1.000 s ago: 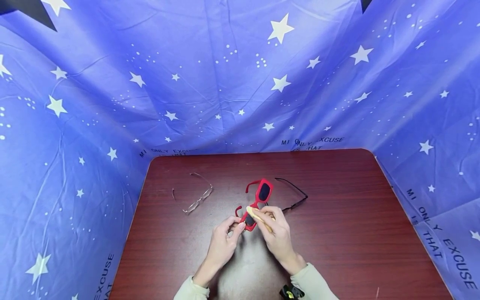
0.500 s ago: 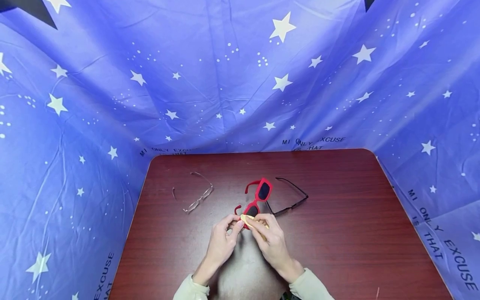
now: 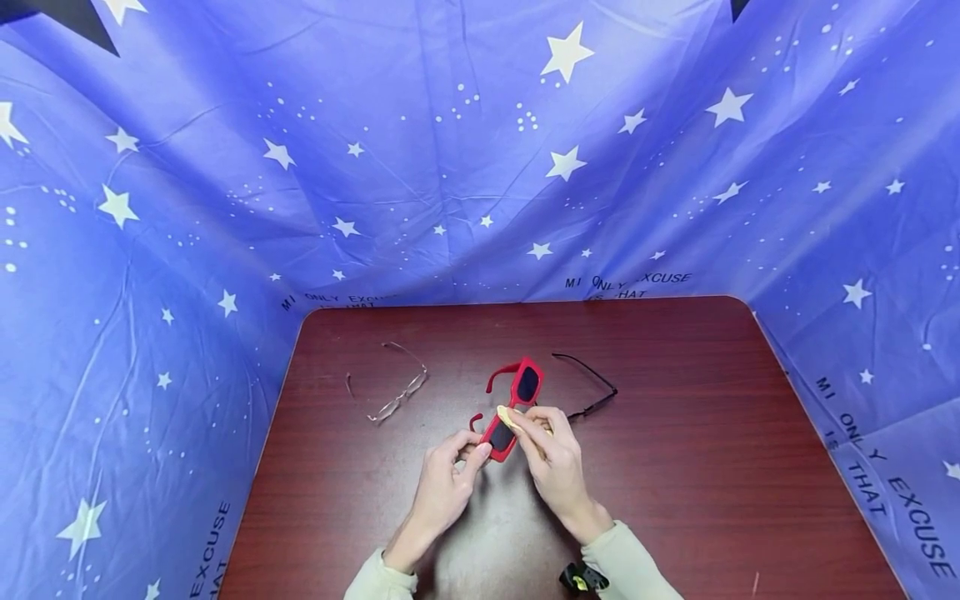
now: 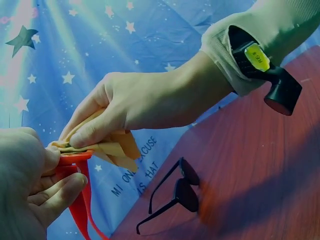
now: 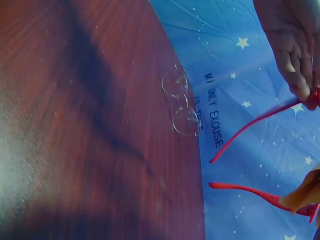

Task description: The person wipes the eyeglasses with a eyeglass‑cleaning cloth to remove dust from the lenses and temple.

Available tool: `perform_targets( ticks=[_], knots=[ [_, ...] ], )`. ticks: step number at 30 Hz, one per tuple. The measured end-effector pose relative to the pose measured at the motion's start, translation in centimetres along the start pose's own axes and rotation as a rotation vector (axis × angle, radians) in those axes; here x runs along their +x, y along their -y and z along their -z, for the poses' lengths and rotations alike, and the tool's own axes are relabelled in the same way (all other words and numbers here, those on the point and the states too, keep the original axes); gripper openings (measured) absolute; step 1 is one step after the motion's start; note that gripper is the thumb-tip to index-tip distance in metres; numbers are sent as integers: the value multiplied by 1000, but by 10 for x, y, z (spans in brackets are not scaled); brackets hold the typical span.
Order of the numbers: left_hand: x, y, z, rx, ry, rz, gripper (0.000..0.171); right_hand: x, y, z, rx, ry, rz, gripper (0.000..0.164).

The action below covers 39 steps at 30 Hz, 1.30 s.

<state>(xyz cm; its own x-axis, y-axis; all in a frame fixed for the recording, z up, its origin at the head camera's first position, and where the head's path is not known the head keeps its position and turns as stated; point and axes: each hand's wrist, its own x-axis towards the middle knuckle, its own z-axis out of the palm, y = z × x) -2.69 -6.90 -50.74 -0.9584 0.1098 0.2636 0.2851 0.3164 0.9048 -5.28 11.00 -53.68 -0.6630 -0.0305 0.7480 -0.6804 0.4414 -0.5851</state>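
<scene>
Your left hand (image 3: 447, 482) pinches the near end of the red sunglasses (image 3: 500, 437), up over the table (image 3: 675, 433); your right hand (image 3: 558, 467) pinches a yellow cloth (image 3: 507, 416) against them. Clear glasses (image 3: 414, 384) left, black sunglasses (image 3: 597, 406) right, both on table.

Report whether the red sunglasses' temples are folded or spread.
Spread: both temples of the red sunglasses stick out in the head view, and the right wrist view shows them extended, apart.

Curtain (image 3: 420, 167) behind table (image 3: 690, 475). On table: eyeglasses (image 3: 389, 409) left, sunglasses (image 4: 186, 195) right. Between pairs: held sunglasses (image 3: 501, 438), cloth (image 3: 507, 417) against them.
</scene>
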Motion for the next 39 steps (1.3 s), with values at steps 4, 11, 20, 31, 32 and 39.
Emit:
perform_targets(
  ticks=[4, 11, 20, 31, 32, 39],
  knots=[
    [0, 0, -1, -1, -14, 3, 4, -5, 6, -2, -1, 15, 17, 25],
    [-2, 4, -3, 17, -34, -29, 5, -14, 10, -3, 44, 71, 73, 28],
    [-5, 1, -3, 29, 8, -34, 7, -4, -6, 6, 18, -1, -4, 21],
    [-2, 1, -7, -7, -38, -23, 4, -11, 8, 1, 50, 59, 48, 26],
    [-2, 2, -7, -11, -44, -25, 5, -12, 9, 0, 58, 67, 60, 27],
    [-3, 4, -7, 9, -37, -40, 6, -13, 6, 1, 65, 61, 74, 25]
  ],
)
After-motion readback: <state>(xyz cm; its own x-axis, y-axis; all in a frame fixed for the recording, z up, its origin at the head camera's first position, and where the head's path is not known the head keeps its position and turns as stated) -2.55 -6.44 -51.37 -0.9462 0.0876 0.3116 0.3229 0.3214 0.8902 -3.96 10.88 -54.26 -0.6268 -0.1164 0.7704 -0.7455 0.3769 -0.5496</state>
